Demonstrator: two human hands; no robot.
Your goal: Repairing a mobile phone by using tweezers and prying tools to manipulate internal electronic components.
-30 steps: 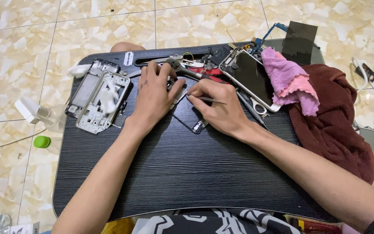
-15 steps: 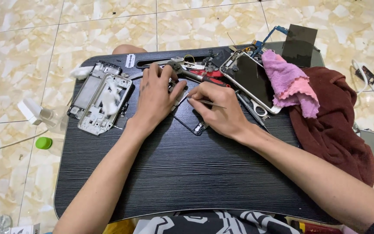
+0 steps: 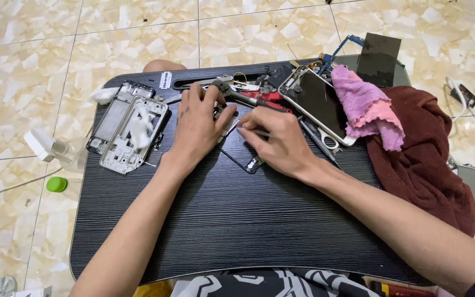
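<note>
Both hands meet at the far middle of the black worktop (image 3: 237, 220), over a small dark phone part (image 3: 243, 154) that lies flat on the wood-grain surface. Its long axis runs diagonally, from far left to near right.

The left hand (image 3: 198, 129) lies palm down, fingers spread and pressing on the part's far-left end; nothing is closed in its grip. The right hand (image 3: 279, 140) sits just right of the part, fingers pinched shut on a thin metal tool (image 3: 251, 132) whose tip points left toward the left fingertips. The part lies between the hands, partly under the right hand. The right one carries the tool; the left only steadies.

Around them:
- silver phone frame (image 3: 133, 135) left of the left hand, a dark frame touching its far side
- phone with dark screen (image 3: 317, 102) right of the hands, tilted
- red-handled tool (image 3: 265, 99) just beyond the knuckles
- scissors (image 3: 325, 144) near the right wrist
- pink cloth (image 3: 369, 107) on a maroon cloth (image 3: 424, 159), far right
- green cap (image 3: 56, 184) on the tiled floor, left
</note>
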